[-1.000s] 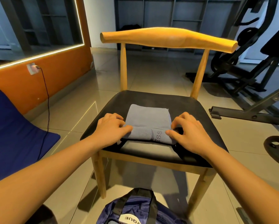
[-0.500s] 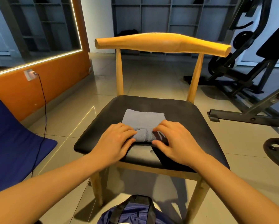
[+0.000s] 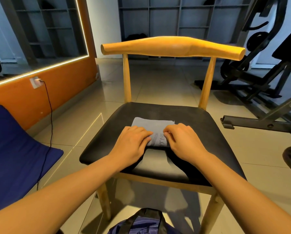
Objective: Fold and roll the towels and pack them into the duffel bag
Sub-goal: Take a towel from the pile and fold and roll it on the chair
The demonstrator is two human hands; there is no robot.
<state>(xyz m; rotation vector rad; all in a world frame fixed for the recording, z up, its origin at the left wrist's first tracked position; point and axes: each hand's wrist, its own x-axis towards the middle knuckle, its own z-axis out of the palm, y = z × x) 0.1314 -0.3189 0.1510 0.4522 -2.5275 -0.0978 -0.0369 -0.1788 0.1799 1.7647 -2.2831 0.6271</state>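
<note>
On black chair seat (image 3: 193,119), L hand (image 3: 133,141) & R hand (image 3: 183,140) grip part-rolled gray towel (image 3: 153,123); lettering (image 3: 161,141) illegible.

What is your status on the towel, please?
Hands: left hand and right hand grip the towel. Part rolled, on the chair seat. Below, the bag on the floor; nothing in the way.

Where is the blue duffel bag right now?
In the head view, the duffel bag lies on the floor at the bottom centre, partly cut off by the frame, just in front of the chair on the person's side.
</note>
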